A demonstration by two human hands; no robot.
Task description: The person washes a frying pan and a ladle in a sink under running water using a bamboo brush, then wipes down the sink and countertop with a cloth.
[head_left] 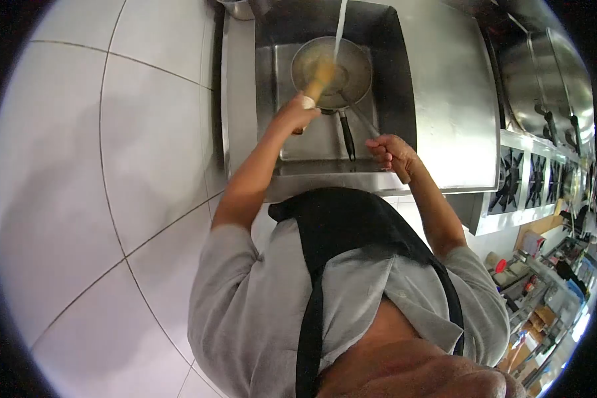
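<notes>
A stream of water (340, 30) runs down into a round metal pan (361, 76) in the sink. My left hand (295, 114) is closed around a yellow-brown brush (320, 78) with a pale band near the grip. Its bristle end is smeared by motion inside the pan. Fingers of my right hand (393, 156) wrap around the pan's long grey handle (359, 116), close to its end. Beneath this pan, a black handle (347, 136) sticks out toward me, apparently from a second pan that is mostly hidden.
Steel walls of the sink (395, 79) surround the pans. A steel counter (454, 99) extends to the right, with large pots (544, 79) and gas burners (507, 179) beyond it. Part of a metal bowl (237, 8) shows at the top left. White tiles (60, 166) cover the left side.
</notes>
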